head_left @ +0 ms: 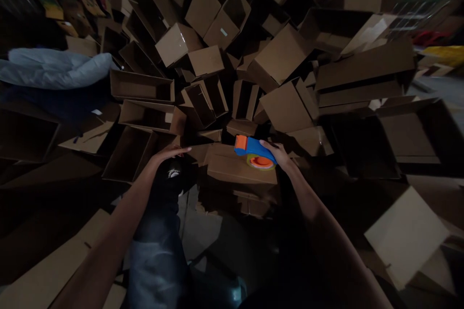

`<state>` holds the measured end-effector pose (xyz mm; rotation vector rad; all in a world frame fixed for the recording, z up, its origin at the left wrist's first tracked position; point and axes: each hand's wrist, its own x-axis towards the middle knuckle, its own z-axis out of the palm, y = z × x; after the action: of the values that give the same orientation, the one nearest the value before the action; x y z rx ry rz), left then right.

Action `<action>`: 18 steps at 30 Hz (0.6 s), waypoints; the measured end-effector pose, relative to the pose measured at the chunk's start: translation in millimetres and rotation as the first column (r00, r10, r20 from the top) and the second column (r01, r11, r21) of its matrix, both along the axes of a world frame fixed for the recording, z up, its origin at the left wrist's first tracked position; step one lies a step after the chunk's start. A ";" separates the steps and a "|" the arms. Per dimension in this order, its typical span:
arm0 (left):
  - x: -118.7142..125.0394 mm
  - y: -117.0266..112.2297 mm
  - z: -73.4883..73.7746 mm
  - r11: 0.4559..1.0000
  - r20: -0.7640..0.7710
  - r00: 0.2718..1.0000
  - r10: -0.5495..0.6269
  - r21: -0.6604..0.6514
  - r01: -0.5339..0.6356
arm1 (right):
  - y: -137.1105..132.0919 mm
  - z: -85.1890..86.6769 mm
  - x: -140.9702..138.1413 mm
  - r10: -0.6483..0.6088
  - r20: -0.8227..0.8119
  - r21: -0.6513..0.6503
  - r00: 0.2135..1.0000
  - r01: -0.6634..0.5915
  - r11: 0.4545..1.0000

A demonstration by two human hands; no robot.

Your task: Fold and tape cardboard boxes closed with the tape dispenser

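My right hand (280, 154) grips a blue and orange tape dispenser (253, 150) and holds it against the top of a closed cardboard box (232, 169) in front of me. My left hand (168, 153) lies on the box's left end, fingers stretched out and flat, holding nothing. My leg in grey trousers (157, 251) shows below, between my arms.
A large heap of open cardboard boxes (224, 58) fills the area ahead and to both sides. A grey plastic sheet (54, 67) lies at the left. Flattened cardboard (406, 236) lies at the lower right and lower left. The room is dim.
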<state>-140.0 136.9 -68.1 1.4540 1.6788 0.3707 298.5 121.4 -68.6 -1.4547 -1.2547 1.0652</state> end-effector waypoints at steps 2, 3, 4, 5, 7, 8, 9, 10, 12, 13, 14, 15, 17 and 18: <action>1.3 3.3 -6.7 0.998 -0.032 0.999 -0.044 -0.037 0.043 | -0.7 0.6 -0.9 0.000 0.005 -0.002 1.000 0.000 1.000; 1.9 4.7 -10.0 0.996 -0.048 0.997 -0.064 -0.058 0.061 | -0.6 0.4 -1.1 -0.001 0.006 -0.005 1.000 0.001 1.000; 2.6 6.0 -13.1 0.994 -0.061 0.995 -0.079 -0.075 0.075 | -0.3 -0.2 -1.2 -0.003 0.007 -0.008 1.000 0.003 1.000; 3.4 7.0 -15.7 0.993 -0.074 0.993 -0.090 -0.085 0.084 | 0.2 -0.9 -1.0 -0.003 0.004 -0.010 1.000 0.003 1.000; 5.3 8.4 -19.4 0.993 -0.093 0.991 -0.096 -0.082 0.089 | 1.0 -2.5 -0.5 0.013 -0.006 -0.019 1.000 -0.013 1.000; 6.4 8.8 -20.3 0.993 -0.102 0.990 -0.093 -0.080 0.085 | 1.2 -2.8 -0.3 0.022 -0.010 -0.024 1.000 -0.022 0.999; 7.6 9.0 -20.9 0.993 -0.113 0.989 -0.092 -0.082 0.083 | 1.2 -2.7 -0.3 0.027 -0.013 -0.029 1.000 -0.027 0.999; 8.9 9.0 -21.1 0.992 -0.125 0.988 -0.095 -0.091 0.084 | 0.8 -2.0 -0.7 0.028 -0.016 -0.031 0.999 -0.028 0.999; 11.6 8.9 -21.2 0.989 -0.148 0.983 -0.105 -0.123 0.087 | -0.7 1.1 -2.3 0.020 -0.018 -0.025 1.000 -0.021 0.999; 12.9 8.8 -21.3 0.986 -0.160 0.981 -0.111 -0.138 0.089 | -1.7 3.3 -3.4 0.016 -0.020 -0.019 1.000 -0.016 1.000; 14.2 8.8 -21.6 0.985 -0.173 0.978 -0.116 -0.150 0.091 | -2.9 5.7 -4.6 0.012 -0.021 -0.015 1.000 -0.012 1.000; 15.5 8.8 -22.0 0.983 -0.183 0.976 -0.119 -0.158 0.090 | -4.1 8.1 -5.8 0.011 -0.021 -0.013 1.000 -0.011 1.000; 18.0 9.1 -23.0 0.983 -0.197 0.974 -0.116 -0.163 0.085 | -6.4 12.1 -7.7 0.011 -0.017 -0.013 1.000 -0.011 1.000; 19.3 9.2 -23.4 0.984 -0.201 0.973 -0.111 -0.160 0.079 | -7.3 13.6 -8.4 0.012 -0.014 -0.012 1.000 -0.012 1.000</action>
<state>-120.8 146.1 -91.5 1.4948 1.7529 0.0354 290.2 114.1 -55.1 -1.4482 -1.2507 1.0915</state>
